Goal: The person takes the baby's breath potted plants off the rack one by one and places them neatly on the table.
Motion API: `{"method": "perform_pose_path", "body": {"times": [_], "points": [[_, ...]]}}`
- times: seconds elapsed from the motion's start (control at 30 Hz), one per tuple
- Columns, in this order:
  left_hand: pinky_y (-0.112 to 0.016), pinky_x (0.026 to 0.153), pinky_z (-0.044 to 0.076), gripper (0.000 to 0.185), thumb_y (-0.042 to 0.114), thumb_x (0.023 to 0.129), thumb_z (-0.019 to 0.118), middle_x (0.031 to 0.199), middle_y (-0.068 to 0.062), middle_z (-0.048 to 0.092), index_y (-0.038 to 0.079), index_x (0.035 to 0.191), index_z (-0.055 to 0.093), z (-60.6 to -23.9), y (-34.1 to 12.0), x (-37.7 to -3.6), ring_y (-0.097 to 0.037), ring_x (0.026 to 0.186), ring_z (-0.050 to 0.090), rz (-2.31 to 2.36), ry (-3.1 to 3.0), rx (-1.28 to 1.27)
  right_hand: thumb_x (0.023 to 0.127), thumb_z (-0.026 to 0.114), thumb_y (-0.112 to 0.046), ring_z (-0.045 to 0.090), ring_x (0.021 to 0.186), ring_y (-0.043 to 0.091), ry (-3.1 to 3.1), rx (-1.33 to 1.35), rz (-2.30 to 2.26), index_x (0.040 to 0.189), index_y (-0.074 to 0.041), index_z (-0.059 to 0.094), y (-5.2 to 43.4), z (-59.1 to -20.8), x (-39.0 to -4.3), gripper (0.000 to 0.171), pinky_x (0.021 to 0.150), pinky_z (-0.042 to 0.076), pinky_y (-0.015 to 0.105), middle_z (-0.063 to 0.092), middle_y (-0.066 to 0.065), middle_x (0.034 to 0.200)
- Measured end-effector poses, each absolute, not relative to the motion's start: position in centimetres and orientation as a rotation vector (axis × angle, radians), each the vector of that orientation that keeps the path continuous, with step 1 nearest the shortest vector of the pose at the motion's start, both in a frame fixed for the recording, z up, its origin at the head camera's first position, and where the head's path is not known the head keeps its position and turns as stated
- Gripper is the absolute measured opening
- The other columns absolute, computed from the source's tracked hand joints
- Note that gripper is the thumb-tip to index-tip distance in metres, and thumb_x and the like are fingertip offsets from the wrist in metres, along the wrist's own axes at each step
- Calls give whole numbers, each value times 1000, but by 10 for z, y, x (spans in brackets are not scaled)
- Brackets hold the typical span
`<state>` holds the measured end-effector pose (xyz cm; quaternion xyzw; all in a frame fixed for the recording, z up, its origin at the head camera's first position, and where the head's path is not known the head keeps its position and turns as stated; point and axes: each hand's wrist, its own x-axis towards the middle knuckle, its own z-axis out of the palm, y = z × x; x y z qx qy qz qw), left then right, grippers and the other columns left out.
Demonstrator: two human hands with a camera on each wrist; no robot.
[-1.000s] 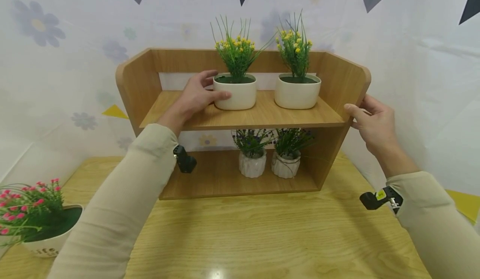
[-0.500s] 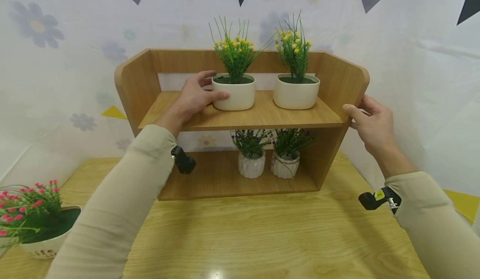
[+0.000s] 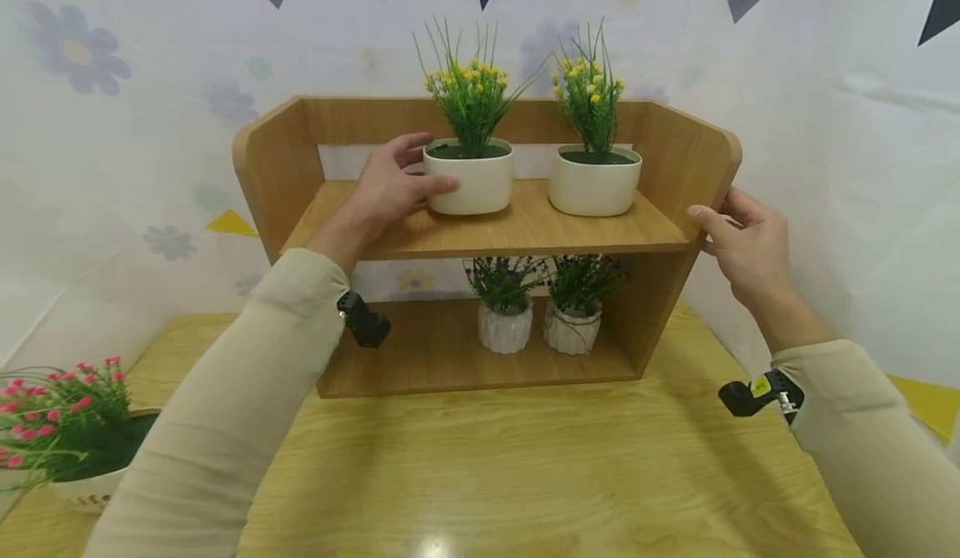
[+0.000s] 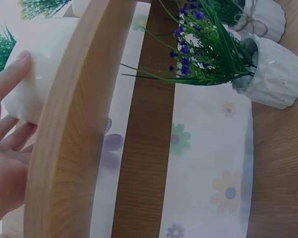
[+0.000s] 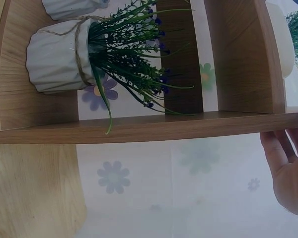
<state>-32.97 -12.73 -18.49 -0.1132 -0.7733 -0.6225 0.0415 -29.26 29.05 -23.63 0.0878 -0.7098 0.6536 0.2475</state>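
Your left hand is curled round the left yellow-flower pot on the upper shelf of the wooden rack — thumb across its front, fingers behind it. From the head view the pot's base looks just off the board or barely on it; I can't tell which. Your right hand grips the rack's right side panel, thumb on the front edge, bracing it. Step in hand reads as shifting that pot along the shelf. Next move needs it kept upright and apart from the second yellow-flower pot just beside it. On the lower shelf: two ribbed white pots with purple flowers, close together. The rack sits on a light wood-grain table; a pink-flower pot stands at its left edge. Behind — a white floral backdrop with dark triangle pennants.
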Motion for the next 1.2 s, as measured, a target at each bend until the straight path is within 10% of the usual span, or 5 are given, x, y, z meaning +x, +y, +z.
{"method": "perform_pose_path", "body": {"times": [1.2], "points": [[-47,98,52,78,19,85,83,148,2,50,22,152,44,-194,-135,-248,-23,129,54,-1821,-2235,-707,90,74,-7,63,96,12,-1923,187,1841,131,-7,67,299,-231,-291,42,64,56,16,68,1,110]]}}
